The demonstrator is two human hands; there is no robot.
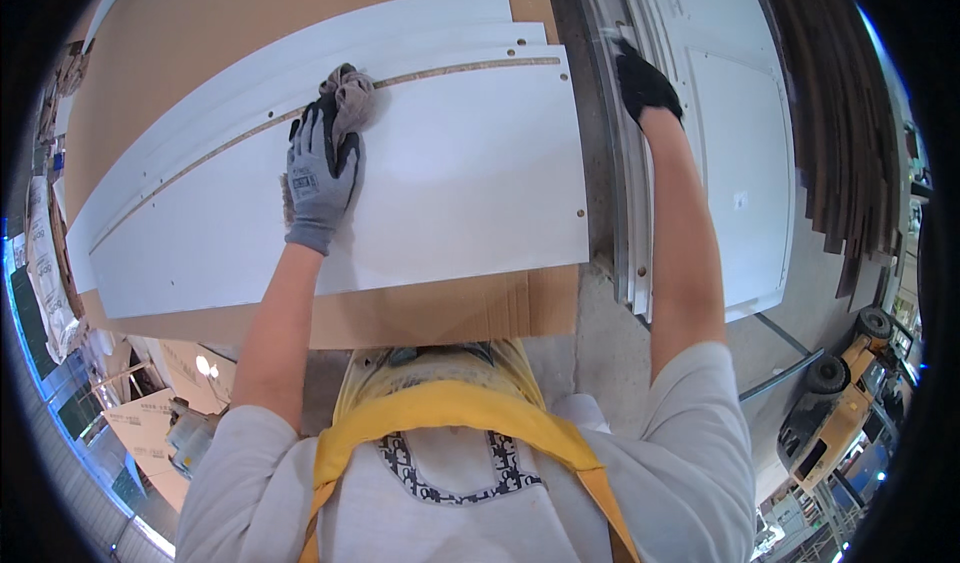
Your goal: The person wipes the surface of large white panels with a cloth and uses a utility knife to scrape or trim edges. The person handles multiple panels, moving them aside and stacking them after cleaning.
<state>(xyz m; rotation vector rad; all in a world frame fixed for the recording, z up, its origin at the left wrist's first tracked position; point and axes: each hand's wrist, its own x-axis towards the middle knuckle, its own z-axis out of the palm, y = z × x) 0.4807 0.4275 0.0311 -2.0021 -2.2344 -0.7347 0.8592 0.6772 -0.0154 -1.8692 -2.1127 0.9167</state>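
My left hand, in a grey glove with dark fingers, lies on a long white panel. It grips a crumpled brownish rag between thumb and fingers, beside the panel's lengthwise groove. A fuzzy brown edge shows under the left side of this hand; what it belongs to is hidden. Over at the right, my right hand in a black glove reaches above a stack of white panels. Motion blurs its fingers, and something pale shows at their tips. Round holes dot the grooved panel near its right end.
Brown cardboard lies under the white panels. A gap with concrete floor separates the two stacks. Dark brown boards are piled at far right, near a yellow forklift. Cardboard boxes stand at lower left.
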